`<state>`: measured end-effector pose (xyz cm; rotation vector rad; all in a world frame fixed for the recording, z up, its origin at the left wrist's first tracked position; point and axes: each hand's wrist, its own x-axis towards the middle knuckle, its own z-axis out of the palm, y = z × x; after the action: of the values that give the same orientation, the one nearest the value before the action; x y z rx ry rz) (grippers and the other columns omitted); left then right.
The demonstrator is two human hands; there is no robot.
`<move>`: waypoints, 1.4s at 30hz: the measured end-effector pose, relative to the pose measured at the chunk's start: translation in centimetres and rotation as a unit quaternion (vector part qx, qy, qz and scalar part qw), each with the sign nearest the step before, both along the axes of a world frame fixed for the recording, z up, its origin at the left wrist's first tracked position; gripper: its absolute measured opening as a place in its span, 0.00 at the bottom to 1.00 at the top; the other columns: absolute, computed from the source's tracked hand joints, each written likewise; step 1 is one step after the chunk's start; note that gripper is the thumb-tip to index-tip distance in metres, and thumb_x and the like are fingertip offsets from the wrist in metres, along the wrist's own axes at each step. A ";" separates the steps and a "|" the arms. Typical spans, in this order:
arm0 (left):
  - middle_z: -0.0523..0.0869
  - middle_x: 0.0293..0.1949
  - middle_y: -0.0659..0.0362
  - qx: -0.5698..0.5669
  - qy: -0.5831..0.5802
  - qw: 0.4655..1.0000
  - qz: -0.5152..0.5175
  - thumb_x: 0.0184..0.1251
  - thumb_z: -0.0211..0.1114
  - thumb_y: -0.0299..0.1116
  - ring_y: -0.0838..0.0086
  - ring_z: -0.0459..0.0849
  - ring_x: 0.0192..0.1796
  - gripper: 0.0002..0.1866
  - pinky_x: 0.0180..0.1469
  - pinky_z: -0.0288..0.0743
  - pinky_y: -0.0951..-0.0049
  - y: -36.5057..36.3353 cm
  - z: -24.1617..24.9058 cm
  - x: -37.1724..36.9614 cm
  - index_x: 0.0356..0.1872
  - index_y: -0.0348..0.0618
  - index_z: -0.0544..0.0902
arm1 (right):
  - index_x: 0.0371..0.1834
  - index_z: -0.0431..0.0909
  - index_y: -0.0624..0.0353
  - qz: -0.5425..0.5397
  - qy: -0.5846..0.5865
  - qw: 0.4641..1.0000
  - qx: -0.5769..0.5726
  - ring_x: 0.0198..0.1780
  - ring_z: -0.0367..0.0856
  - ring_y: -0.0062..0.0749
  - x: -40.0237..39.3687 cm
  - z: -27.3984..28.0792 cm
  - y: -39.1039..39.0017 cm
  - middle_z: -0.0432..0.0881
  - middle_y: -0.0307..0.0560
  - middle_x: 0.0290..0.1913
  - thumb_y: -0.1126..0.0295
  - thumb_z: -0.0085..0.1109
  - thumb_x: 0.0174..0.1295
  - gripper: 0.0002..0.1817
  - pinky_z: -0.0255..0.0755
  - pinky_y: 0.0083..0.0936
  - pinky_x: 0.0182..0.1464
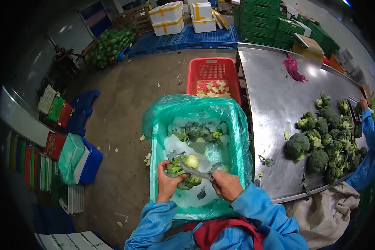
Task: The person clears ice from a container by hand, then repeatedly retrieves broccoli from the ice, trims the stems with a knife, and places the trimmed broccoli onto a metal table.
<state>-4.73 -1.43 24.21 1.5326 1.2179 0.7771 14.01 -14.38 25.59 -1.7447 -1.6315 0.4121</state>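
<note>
At lower centre, the left hand (167, 183) curls its fingers around a broccoli head (176, 167), and the right hand (228, 186) is closed round a knife (198, 173), blade at the pale stem. Both are above a bin lined with green plastic (239, 160), with ice (200, 200) and more broccoli inside. A crumpled sack (325, 210) sits lower right. Broccoli is heaped (318, 160) on the shiny steel table (271, 108) at right, beside another person's blue sleeve (370, 129). A red crate (192, 81) stands just beyond the bin. Scraps dot the brown floor (116, 108); blue pallets (158, 46), white boxes (167, 28) and green crates (260, 21) line the top.
</note>
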 end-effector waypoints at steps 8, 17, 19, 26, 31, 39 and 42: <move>0.70 0.47 0.56 0.015 -0.005 0.999 -0.044 0.36 0.76 0.24 0.67 0.74 0.50 0.37 0.55 0.70 0.69 -0.3 1.3 0.1 0.53 0.40 0.68 | 0.33 0.65 0.57 0.001 -0.021 1.000 -0.019 0.28 0.76 0.51 -0.2 0.0 0.4 0.73 0.51 0.27 0.72 0.58 0.53 0.10 0.68 0.43 0.27; 0.70 0.45 0.54 0.069 0.101 0.984 -0.128 0.34 0.79 0.30 0.62 0.72 0.50 0.35 0.55 0.68 0.68 -1.9 0.1 -1.3 0.50 0.41 0.73 | 0.34 0.65 0.56 0.002 0.037 0.992 -0.118 0.32 0.77 0.54 0.4 -5.7 -2.8 0.76 0.53 0.30 0.70 0.57 0.52 0.11 0.69 0.46 0.31; 0.72 0.49 0.56 -0.019 0.085 0.988 -0.130 0.35 0.77 0.28 0.68 0.71 0.54 0.34 0.58 0.66 0.69 -2.8 0.5 -2.1 0.50 0.40 0.72 | 0.35 0.65 0.56 -0.008 0.044 0.988 -0.150 0.33 0.77 0.55 0.4 -5.6 -4.1 0.77 0.55 0.32 0.69 0.56 0.53 0.11 0.69 0.46 0.32; 0.74 0.50 0.57 -0.093 -0.087 0.988 -0.092 0.39 0.73 0.20 0.71 0.75 0.52 0.34 0.55 0.70 0.71 0.5 7.4 -5.2 0.53 0.38 0.69 | 0.37 0.71 0.59 -0.112 0.101 0.949 -0.277 0.29 0.79 0.47 4.7 -2.4 -4.4 0.79 0.54 0.32 0.70 0.60 0.55 0.10 0.72 0.36 0.32; 0.72 0.52 0.54 -0.138 -0.161 0.976 -0.049 0.39 0.74 0.21 0.70 0.74 0.53 0.40 0.54 0.70 0.73 -0.6 5.1 -2.3 0.60 0.37 0.67 | 0.47 0.74 0.61 0.033 0.266 0.961 0.074 0.37 0.80 0.45 -0.6 2.0 1.5 0.79 0.54 0.39 0.69 0.65 0.53 0.19 0.73 0.32 0.39; 0.68 0.47 0.53 0.131 0.037 0.990 -0.032 0.38 0.76 0.25 0.62 0.71 0.52 0.41 0.55 0.68 0.69 -2.0 0.2 1.4 0.60 0.42 0.69 | 0.30 0.77 0.61 -0.107 0.260 0.958 -0.062 0.25 0.77 0.33 -1.3 -2.0 1.8 0.77 0.47 0.26 0.69 0.61 0.54 0.07 0.69 0.31 0.29; 0.68 0.46 0.53 0.146 0.027 0.987 -0.061 0.37 0.76 0.25 0.62 0.72 0.50 0.41 0.54 0.69 0.69 -2.2 -0.1 2.2 0.60 0.42 0.69 | 0.27 0.77 0.64 -0.125 0.374 0.913 -0.102 0.20 0.72 0.22 -0.8 -2.6 1.8 0.73 0.41 0.17 0.69 0.59 0.54 0.08 0.66 0.25 0.23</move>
<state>-2.57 -3.58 24.10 1.8589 1.0711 0.8649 13.17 -12.60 23.03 -1.6167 -0.8283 1.0069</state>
